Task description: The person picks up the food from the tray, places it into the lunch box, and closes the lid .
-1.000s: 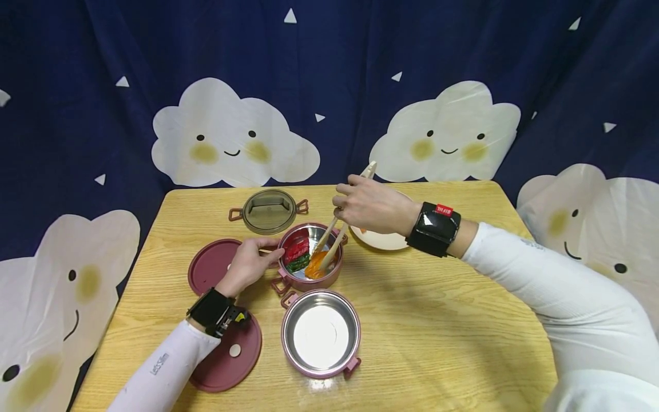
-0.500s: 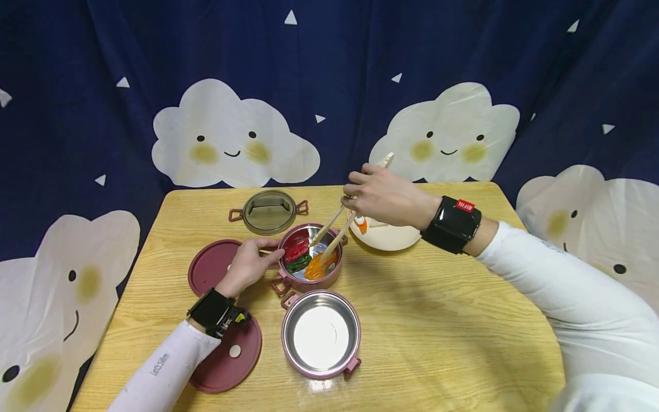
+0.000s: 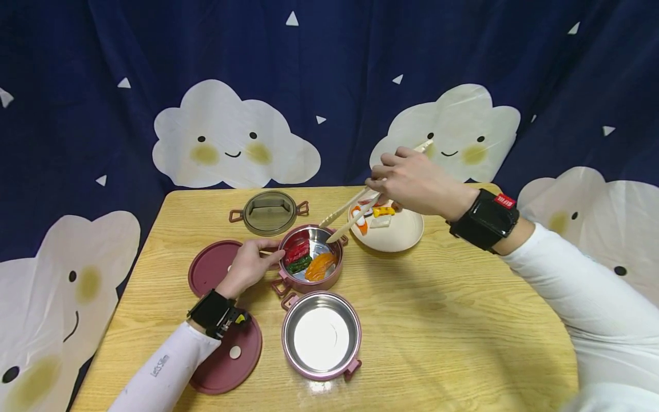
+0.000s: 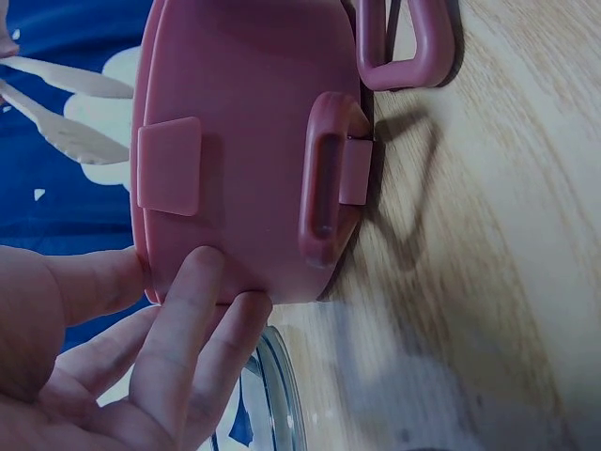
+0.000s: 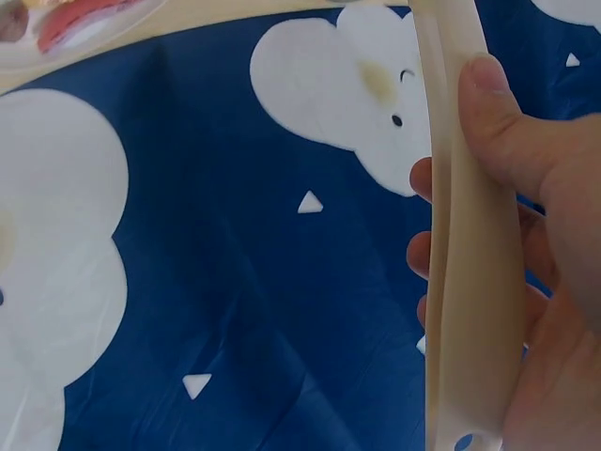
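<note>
My left hand (image 3: 253, 264) rests its fingertips against the outer wall of a pink pot (image 3: 312, 284), with the thumb at the rim. The left wrist view shows those fingers (image 4: 192, 310) fairly straight on the pot's side, below a clip. Inside lie a red piece of food (image 3: 297, 250), a dark green piece (image 3: 299, 264) and a ribbed orange piece (image 3: 320, 267). My right hand (image 3: 412, 178) grips pale tongs (image 3: 346, 213), thumb pressed along one arm. The tongs' tips are apart, with nothing between them, just above the pot's back right rim.
Behind right stands a cream plate (image 3: 397, 240) with several small food pieces. A second pink pot (image 3: 321, 337) sits in front. Two dark red lids (image 3: 208, 266) lie at left, and a glass lid (image 3: 269, 213) with side handles lies behind the filled pot.
The tongs have let go of the orange piece, which stays in the pot. My right hand has risen and moved right, uncovering the plate. My left hand has not moved.
</note>
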Tool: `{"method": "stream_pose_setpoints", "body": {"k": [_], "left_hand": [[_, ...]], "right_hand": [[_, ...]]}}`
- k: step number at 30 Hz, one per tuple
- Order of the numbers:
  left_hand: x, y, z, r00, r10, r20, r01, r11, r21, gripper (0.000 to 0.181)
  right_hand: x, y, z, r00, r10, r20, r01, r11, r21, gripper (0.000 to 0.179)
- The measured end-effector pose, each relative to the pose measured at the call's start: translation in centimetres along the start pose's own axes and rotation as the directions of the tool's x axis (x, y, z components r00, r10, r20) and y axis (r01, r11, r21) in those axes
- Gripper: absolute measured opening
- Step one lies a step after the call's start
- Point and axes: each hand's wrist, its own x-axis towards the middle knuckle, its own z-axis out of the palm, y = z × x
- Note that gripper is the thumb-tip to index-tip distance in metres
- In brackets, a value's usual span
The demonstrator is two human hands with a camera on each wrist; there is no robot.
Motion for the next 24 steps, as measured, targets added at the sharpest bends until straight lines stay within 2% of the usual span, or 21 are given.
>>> {"method": "stream_pose_setpoints", "body": {"k": [13,24], "left_hand": [[0.1,-0.1,0.1,1.0,-0.003,0.0,0.003,1.0,0.003,0.038],[0.0,-0.1,0.1,1.0,0.014,-0.008,-0.015,1.0,-0.015,0.037]], "right_hand": [[-3.6,3.6,0.8,0.994,0.105,-0.037,-0.102,0.992,0.068,0.034],[-7.3,6.6,3.4,0.981,0.193,-0.026,-0.19,0.978,0.09,0.033]]}}
